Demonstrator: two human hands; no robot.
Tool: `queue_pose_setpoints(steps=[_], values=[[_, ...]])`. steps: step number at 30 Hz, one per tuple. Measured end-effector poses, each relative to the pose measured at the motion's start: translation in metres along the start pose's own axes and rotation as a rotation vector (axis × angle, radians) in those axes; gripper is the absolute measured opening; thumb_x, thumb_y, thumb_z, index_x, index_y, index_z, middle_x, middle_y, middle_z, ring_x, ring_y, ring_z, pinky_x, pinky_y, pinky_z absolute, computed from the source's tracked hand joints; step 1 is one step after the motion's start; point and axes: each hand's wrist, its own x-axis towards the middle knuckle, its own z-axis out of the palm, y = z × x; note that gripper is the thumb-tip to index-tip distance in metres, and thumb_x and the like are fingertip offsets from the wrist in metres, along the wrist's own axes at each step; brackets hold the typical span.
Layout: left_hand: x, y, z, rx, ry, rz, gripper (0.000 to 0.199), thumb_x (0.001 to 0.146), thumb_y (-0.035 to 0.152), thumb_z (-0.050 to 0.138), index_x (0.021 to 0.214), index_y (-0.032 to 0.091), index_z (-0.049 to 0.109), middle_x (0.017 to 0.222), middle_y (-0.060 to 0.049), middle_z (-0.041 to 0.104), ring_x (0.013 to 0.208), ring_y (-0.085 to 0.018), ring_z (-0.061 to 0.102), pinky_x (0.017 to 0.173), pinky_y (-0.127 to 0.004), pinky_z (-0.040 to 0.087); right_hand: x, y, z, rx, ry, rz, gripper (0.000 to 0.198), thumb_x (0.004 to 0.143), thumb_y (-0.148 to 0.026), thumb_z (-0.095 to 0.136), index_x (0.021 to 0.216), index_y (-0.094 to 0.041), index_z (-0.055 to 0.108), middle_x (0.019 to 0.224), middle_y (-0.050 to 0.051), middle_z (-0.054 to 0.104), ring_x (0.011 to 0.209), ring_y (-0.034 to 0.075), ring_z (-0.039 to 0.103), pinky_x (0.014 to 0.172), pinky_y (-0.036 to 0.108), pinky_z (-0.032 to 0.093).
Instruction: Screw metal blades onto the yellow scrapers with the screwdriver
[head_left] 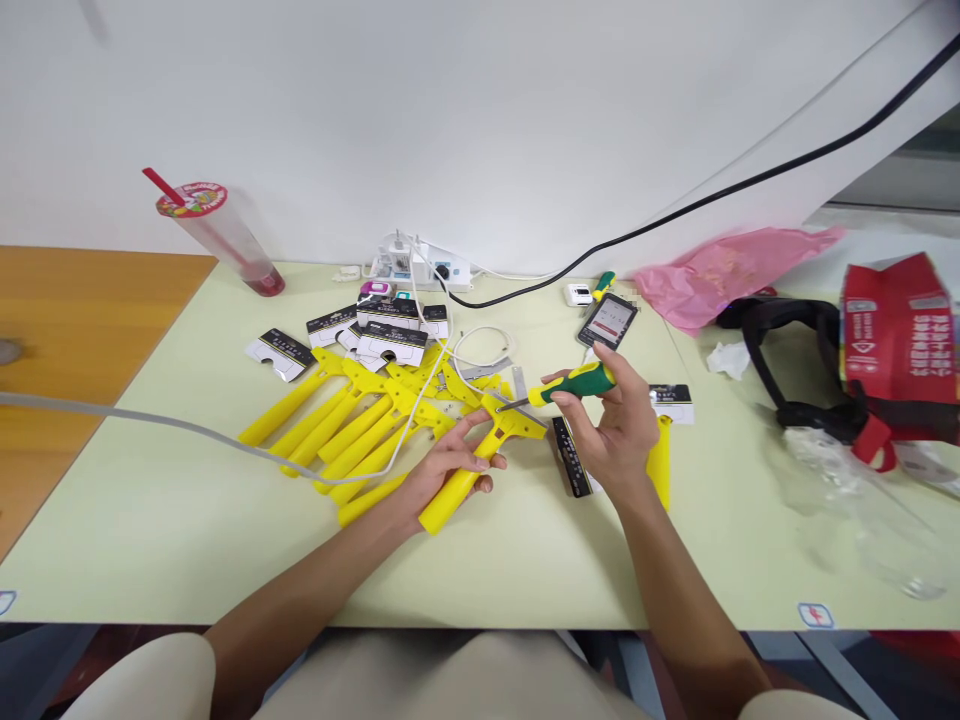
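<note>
My left hand is closed around the handle of a yellow scraper, its wide head tilted up and to the right. In my right hand is a green and yellow screwdriver, gripped by its handle between thumb and fingers. The screwdriver's tip meets the scraper's head near a small hole; whether a screw sits there I cannot make out. Several more yellow scrapers lie in a pile left of my left hand. A metal blade shows just behind the held scraper's head.
Black and white card packages lie behind the pile. A white cable crosses the scrapers. Farther back are a power strip, a phone and a tall drink cup. To the right lie a pink bag and black straps.
</note>
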Motion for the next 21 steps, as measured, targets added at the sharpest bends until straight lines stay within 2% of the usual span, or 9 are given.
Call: queue_pose_setpoints(steps=[7, 12, 16, 21], values=[[0.000, -0.001, -0.002, 0.015, 0.004, 0.000, 0.074, 0.068, 0.005, 0.085, 0.136, 0.025, 0.066, 0.144, -0.013, 0.070, 0.095, -0.018, 0.075, 0.059, -0.020, 0.056, 0.024, -0.013, -0.011, -0.160, -0.192, -0.201, 0.066, 0.103, -0.027, 0.083, 0.162, -0.034, 0.055, 0.108, 0.005, 0.085, 0.083, 0.024, 0.083, 0.070, 0.038, 0.069], [0.000, -0.002, -0.001, -0.011, 0.019, 0.002, 0.076, 0.066, 0.005, 0.083, 0.137, 0.025, 0.065, 0.141, -0.013, 0.071, 0.097, -0.018, 0.075, 0.058, -0.019, 0.054, 0.053, -0.029, -0.012, -0.181, -0.387, -0.314, 0.048, 0.105, -0.030, 0.081, 0.150, -0.031, 0.061, 0.104, 0.004, 0.083, 0.079, 0.021, 0.079, 0.071, 0.034, 0.065], [-0.003, -0.002, -0.001, -0.068, 0.034, 0.023, 0.085, 0.068, 0.004, 0.084, 0.148, 0.025, 0.061, 0.134, -0.013, 0.072, 0.091, -0.015, 0.073, 0.059, -0.018, 0.052, 0.072, -0.039, -0.007, -0.180, -0.503, -0.236, 0.034, 0.109, -0.041, 0.075, 0.137, -0.027, 0.064, 0.108, 0.007, 0.081, 0.079, 0.021, 0.075, 0.074, 0.034, 0.062], [-0.005, 0.002, 0.000, -0.128, 0.035, 0.049, 0.099, 0.068, 0.001, 0.083, 0.158, 0.029, 0.053, 0.125, -0.010, 0.072, 0.088, -0.014, 0.071, 0.060, -0.017, 0.050, 0.092, -0.046, 0.002, -0.083, -0.618, -0.003, 0.035, 0.109, -0.055, 0.071, 0.127, -0.027, 0.060, 0.116, 0.009, 0.080, 0.092, 0.025, 0.078, 0.080, 0.037, 0.062]])
